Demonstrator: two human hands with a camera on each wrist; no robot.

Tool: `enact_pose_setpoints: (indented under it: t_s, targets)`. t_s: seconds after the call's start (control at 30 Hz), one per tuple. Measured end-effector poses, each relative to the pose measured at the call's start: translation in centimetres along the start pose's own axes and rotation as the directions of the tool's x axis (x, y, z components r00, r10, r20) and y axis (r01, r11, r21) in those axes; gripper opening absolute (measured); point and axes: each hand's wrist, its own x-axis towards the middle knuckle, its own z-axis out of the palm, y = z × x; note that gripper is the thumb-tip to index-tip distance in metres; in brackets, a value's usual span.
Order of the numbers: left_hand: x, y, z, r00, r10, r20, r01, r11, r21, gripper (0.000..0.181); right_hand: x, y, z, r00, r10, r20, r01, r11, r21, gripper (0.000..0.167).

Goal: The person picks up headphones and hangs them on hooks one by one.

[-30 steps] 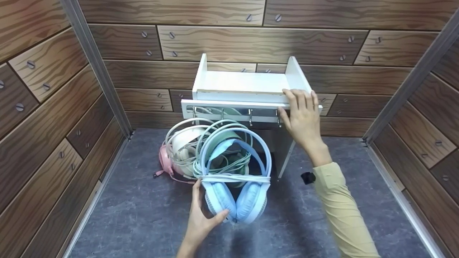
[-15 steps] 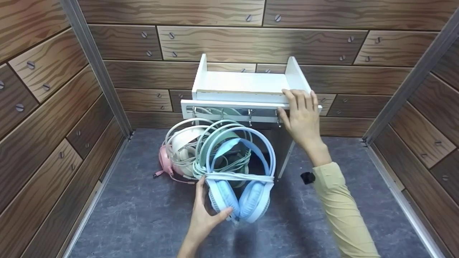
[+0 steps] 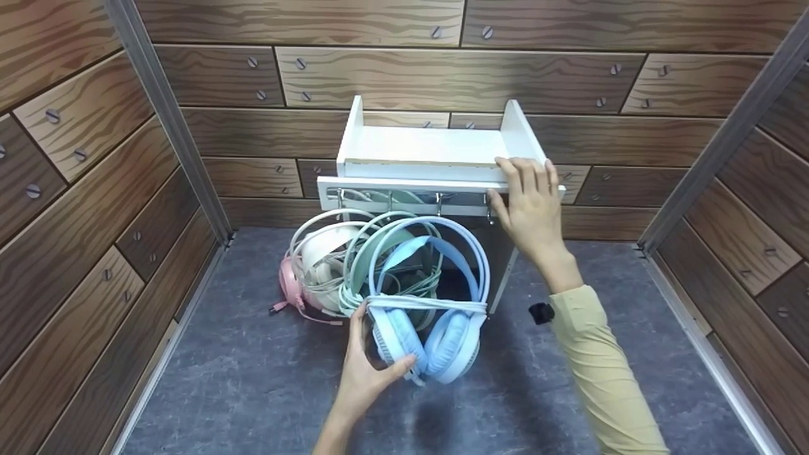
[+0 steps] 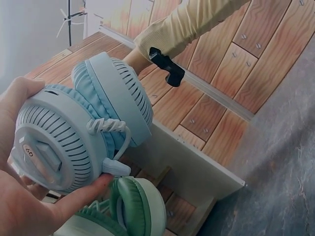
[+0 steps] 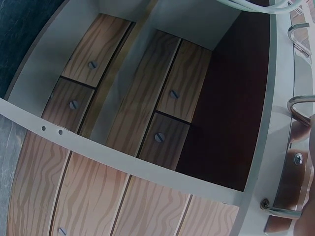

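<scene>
My left hand point(image 3: 370, 379) grips a pair of light blue headphones point(image 3: 464, 341) by the left ear cup, thumb in front and fingers behind. A cable is wound around the headband just above the cups. In the left wrist view the cup point(image 4: 56, 140) lies between thumb and fingers. My right hand point(image 3: 534, 212) rests on the right end of the hook rail of a small white shelf point(image 3: 430, 145), fingers over its top edge. Metal hooks point(image 3: 439, 203) line the rail. Left of and behind the blue pair are green headphones point(image 4: 135, 206), white headphones point(image 3: 328, 243) and pink headphones point(image 3: 291, 281).
Wood-patterned walls point(image 3: 461, 76) enclose the space on three sides. The dark grey floor point(image 3: 240, 379) spreads in front of the shelf. A white side panel point(image 4: 187, 162) of the shelf reaches down to the floor. A black device point(image 3: 541, 313) sits at the right wrist.
My left hand has moved the blue headphones a little to the right and up, toward the shelf's hooks. The right hand keeps its place on the rail.
</scene>
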Motion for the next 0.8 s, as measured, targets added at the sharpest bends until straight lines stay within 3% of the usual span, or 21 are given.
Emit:
enact_pose_setpoints:
  t_s: [0.33, 0.8]
  targets:
    - [0.7, 0.7, 0.7, 0.999, -0.029, -0.017, 0.030, 0.999, 0.042, 0.107, 0.0, 0.0, -0.1, 1.000, -0.006, -0.004, 0.006, 1.000, 0.000, 0.051]
    - [1.2, 0.7, 1.8, 0.997, -0.001, -0.071, 0.011, 0.990, 0.143, 0.108, 0.0, 0.0, -0.1, 1.000, -0.001, -0.005, 0.001, 1.000, -0.003, 0.052]
